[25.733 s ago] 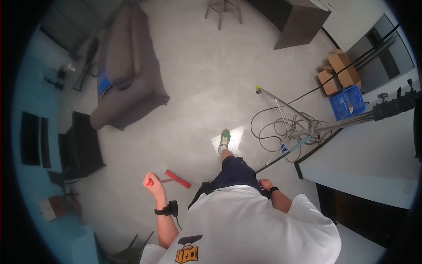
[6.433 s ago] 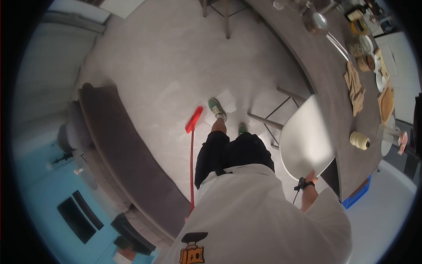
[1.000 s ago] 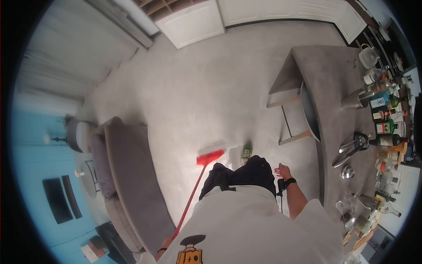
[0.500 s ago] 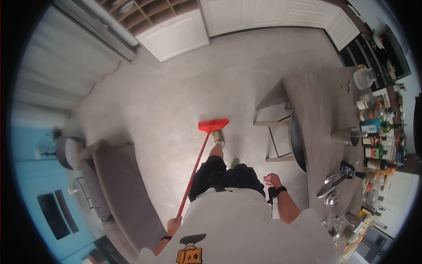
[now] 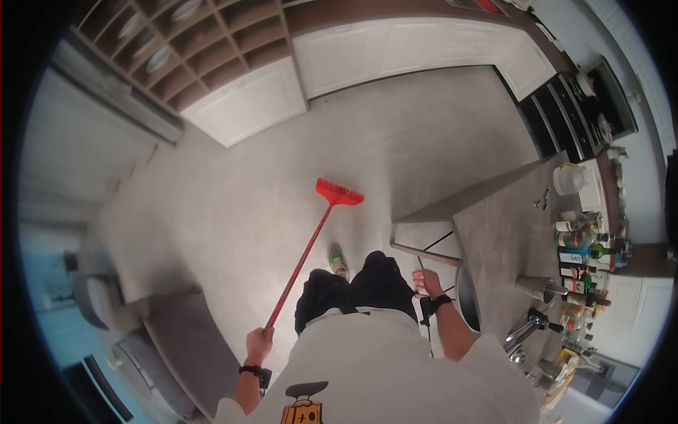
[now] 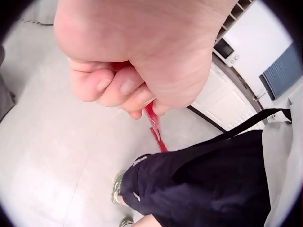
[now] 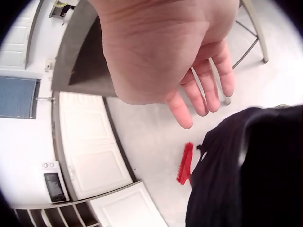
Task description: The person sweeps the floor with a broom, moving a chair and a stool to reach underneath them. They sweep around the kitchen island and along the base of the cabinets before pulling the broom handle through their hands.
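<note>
A red broom [image 5: 300, 263] slants forward from my left hand [image 5: 259, 345], its bristled head low over the grey floor ahead of my feet. The left wrist view has the fingers of that hand [image 6: 111, 87] curled round the red handle, with most of the grip hidden by the palm. My right hand [image 5: 428, 282] hangs beside the shorts near a stool, with nothing in it. In the right wrist view the right hand [image 7: 165, 61] shows its fingers loosely bent and spread, while the red broom head [image 7: 185, 163] appears beyond them.
A grey counter [image 5: 487, 233] with several bottles [image 5: 575, 261] stands on the right, a stool [image 5: 431, 253] tucked at its side. To the left is a brown sofa [image 5: 187, 339]. White cabinets [image 5: 395, 49] and a wooden cubby shelf [image 5: 233, 49] line the far side.
The person has walked forward past the sofa, nearer the cabinets and shelf. The broom has moved ahead, and the left hand has come further into view. Earlier, the right hand touched a white chair.
</note>
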Demonstrator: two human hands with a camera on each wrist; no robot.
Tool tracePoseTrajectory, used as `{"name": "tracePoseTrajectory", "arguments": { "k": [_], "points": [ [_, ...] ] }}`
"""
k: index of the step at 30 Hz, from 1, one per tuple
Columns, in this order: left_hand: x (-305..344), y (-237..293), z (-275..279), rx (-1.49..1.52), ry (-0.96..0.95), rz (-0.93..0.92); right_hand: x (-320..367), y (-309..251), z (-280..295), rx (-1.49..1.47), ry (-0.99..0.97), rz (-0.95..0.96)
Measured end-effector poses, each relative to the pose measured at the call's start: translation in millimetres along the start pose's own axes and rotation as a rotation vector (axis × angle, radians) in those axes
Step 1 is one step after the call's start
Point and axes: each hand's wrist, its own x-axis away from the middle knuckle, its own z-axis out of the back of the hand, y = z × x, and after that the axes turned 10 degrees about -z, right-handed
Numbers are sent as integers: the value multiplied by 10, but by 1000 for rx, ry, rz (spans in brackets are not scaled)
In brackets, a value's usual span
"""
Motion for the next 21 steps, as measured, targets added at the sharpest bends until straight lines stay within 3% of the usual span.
{"name": "tracePoseTrajectory", "arguments": {
  "k": [3, 5, 7, 13, 15, 17, 19, 21],
  "points": [
    [-780, 134, 477, -73, -7, -94, 104, -809, -307, 25, 8, 257],
    [-1275, 303, 725, -144, -51, -148, 174, -1295, -482, -52, -1, 283],
    [-1728, 586, 912, -138, -63, -161, 101, -1634, -542, 32, -139, 420],
    [-3006, 1456, 912, -150, -68, -239, -338, -2585, -628, -40, -252, 447],
    [-3380, 1699, 862, -215, -58, -343, -456, -3053, -590, -89, -230, 449],
    [-3617, 2121, 893, -162, -98, -304, -618, -3432, -509, -200, -243, 375],
    [-3966, 2315, 874, -253, -101, -358, -813, -3876, -289, -313, -257, 423],
    [-4209, 2761, 1022, -241, -134, -361, -1029, -4132, -87, -221, -202, 589]
  ]
}}
